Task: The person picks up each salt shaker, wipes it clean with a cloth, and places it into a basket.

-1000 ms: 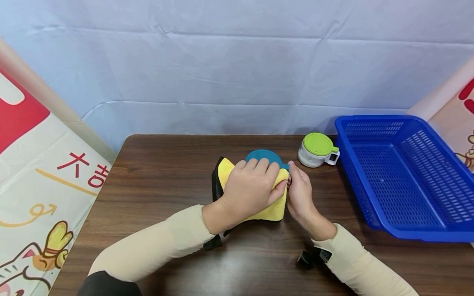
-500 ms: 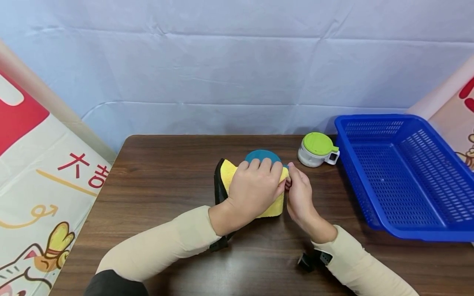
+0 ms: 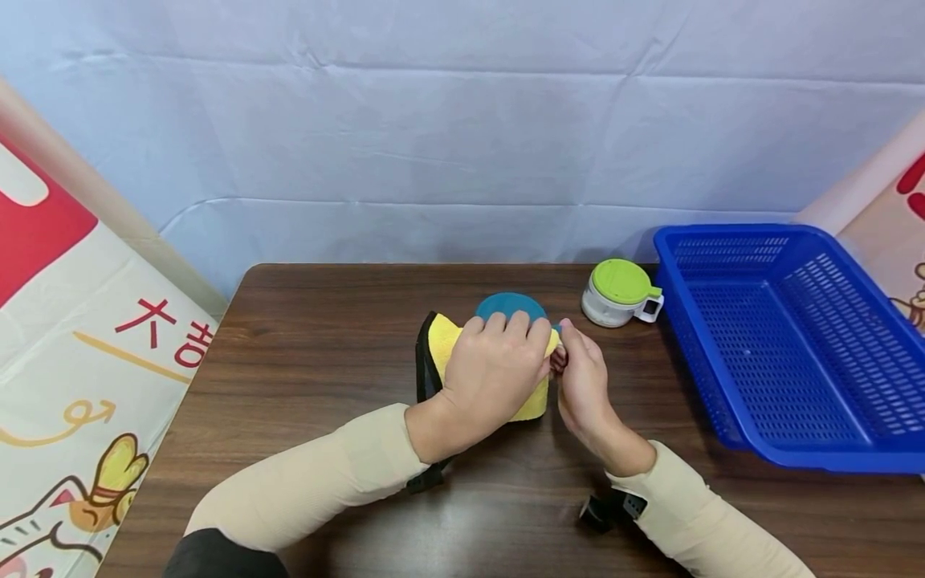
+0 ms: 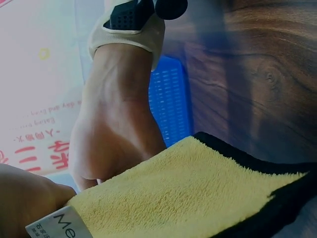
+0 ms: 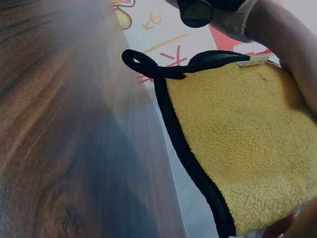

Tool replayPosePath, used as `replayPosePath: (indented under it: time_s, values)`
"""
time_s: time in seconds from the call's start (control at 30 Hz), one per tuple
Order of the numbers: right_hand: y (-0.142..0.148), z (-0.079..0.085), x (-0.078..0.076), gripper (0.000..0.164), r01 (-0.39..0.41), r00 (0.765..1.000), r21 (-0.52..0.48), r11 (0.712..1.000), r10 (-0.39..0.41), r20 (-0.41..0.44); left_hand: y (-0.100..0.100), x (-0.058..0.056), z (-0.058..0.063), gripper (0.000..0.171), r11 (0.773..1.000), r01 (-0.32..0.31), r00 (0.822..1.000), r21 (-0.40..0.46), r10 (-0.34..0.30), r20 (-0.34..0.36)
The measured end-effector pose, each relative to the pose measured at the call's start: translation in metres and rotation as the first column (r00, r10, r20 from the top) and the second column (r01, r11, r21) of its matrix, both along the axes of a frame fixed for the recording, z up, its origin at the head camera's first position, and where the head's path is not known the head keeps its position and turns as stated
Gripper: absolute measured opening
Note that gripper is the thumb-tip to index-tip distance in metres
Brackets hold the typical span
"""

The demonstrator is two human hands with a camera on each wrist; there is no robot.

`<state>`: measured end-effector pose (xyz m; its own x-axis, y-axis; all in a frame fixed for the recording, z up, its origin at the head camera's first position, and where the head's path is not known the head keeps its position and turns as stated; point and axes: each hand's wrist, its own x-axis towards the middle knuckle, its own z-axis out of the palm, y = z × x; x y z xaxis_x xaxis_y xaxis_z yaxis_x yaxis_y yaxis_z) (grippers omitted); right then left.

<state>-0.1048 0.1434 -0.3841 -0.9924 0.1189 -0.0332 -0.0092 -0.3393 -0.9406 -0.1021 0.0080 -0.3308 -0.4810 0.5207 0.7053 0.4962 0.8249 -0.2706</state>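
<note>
My left hand (image 3: 495, 373) holds a yellow cloth (image 3: 533, 403) with black edging against a jar with a blue lid (image 3: 510, 304). Its fingers lie over the cloth near the lid, whose far part stays uncovered. My right hand (image 3: 587, 385) grips the jar at its right side, thumb by the lid's tab; the handle is hidden. In the left wrist view the cloth (image 4: 163, 198) spreads below my right hand (image 4: 116, 124). The right wrist view shows a black loop (image 5: 140, 62) on the cloth's corner. Most of the jar's body is covered.
A clear jar with a green lid (image 3: 620, 281) and white handle stands at the table's back right. Right of it sits a blue perforated basket (image 3: 751, 449). The dark wooden table (image 3: 325, 329) ends at a pale curtain (image 3: 405, 144) behind.
The left hand and cloth have shifted slightly, and the cloth's lower edge has drawn upward. The blue lid has moved a little left. The right hand keeps its hold, nearly still.
</note>
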Motion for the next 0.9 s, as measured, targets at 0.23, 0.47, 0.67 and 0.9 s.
replayPosePath:
  time_s: [0.23, 0.47, 0.67, 0.9]
  values:
    - [0.001, 0.0, 0.001, 0.05, -0.007, 1.0, 0.008, 1.0, 0.007, -0.018, -0.004, 0.0, -0.001, 0.026, 0.999, 0.033, 0.999, 0.001, -0.033, -0.012]
    - [0.003, 0.0, 0.002, 0.05, -0.019, 0.999, -0.016, 1.0, 0.018, -0.036, -0.011, 0.006, 0.0, 0.027, 0.999, 0.046, 0.999, -0.015, -0.046, -0.006]
    - [0.003, -0.001, 0.002, 0.049, -0.032, 0.998, -0.04, 0.999, 0.03, -0.057, -0.015, 0.007, 0.001, 0.025, 0.998, 0.064, 0.998, -0.019, -0.064, -0.006]
    - [0.005, 0.001, 0.001, 0.049, -0.024, 0.999, -0.085, 0.996, 0.022, -0.024, -0.023, 0.006, 0.0, 0.027, 0.995, 0.092, 0.996, -0.029, -0.092, -0.003]
